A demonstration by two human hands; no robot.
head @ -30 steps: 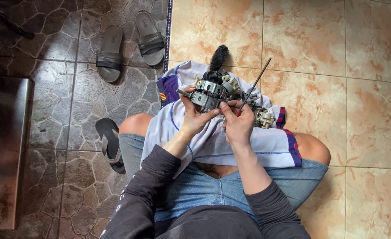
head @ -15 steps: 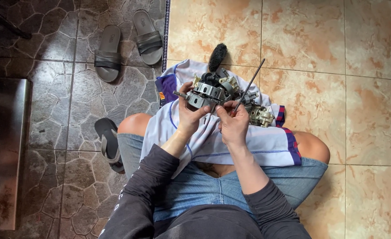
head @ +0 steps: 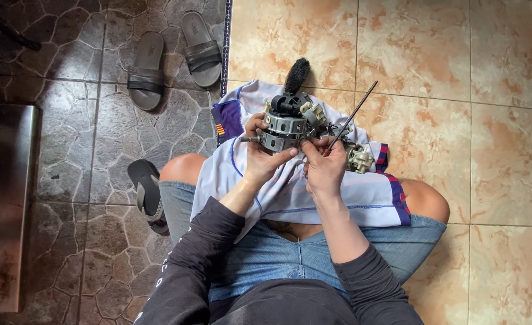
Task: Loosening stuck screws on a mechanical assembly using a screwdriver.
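Carburetor (head: 290, 123) above lap | left hand (head: 263, 159) grips its underside | right hand (head: 323, 168) holds thin rod (head: 351, 116) beside it

Single head-worn camera, looking steeply down over seated person's lap. Close range: forearms enter from bottom centre, both hands mid-frame. Tiled floor (head: 494, 120) fills right and top, dark stone paving (head: 79, 150) left. No second view.

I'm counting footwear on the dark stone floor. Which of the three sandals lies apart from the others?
The sandal by the knee, lying alone; the other two sandals lie together farther off.
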